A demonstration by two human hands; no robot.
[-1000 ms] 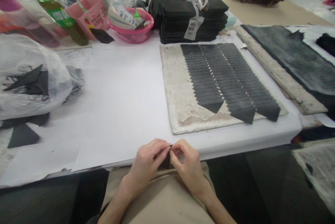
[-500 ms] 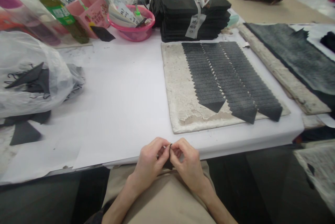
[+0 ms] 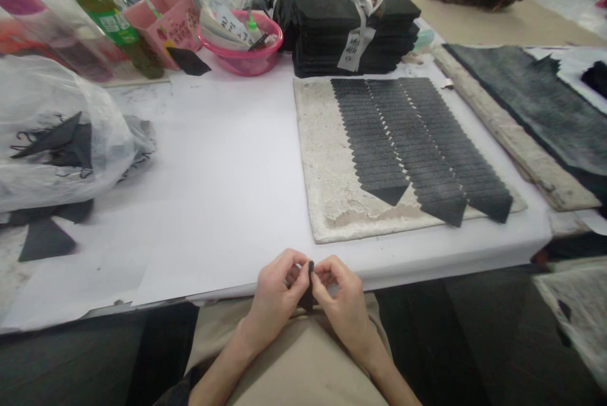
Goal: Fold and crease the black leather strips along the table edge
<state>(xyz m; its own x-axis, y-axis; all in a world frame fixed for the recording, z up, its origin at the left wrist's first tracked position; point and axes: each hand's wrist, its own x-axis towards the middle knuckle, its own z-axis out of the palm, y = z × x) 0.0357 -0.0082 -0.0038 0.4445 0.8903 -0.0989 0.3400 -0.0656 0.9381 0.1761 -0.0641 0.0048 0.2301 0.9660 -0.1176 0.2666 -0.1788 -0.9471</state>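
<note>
Between my hands, just off the table's front edge, is a small black piece of leather or fabric (image 3: 308, 295). My left hand (image 3: 279, 286) pinches it with thumb and forefinger. My right hand (image 3: 339, 289) is closed in a pinch on the same piece from the other side. Its upper tip pokes out between the fingertips; the rest is partly hidden by them. Beyond my hands lies a worn whitish board (image 3: 327, 203), bearing three overlapping rows of dark grey pointed pieces (image 3: 384, 134).
At left sits a clear plastic bag (image 3: 104, 166) with black pieces inside. A pink basin (image 3: 246, 61), a pink box (image 3: 165, 26) and a green-labelled bottle (image 3: 118, 26) stand at the back. Tied black stacks (image 3: 351, 20) sit behind the board, with another covered board (image 3: 531, 96) at right.
More of the black piece's tip shows between my fingertips. My right fingers have shifted slightly along it, while the things on the table stay in place.
</note>
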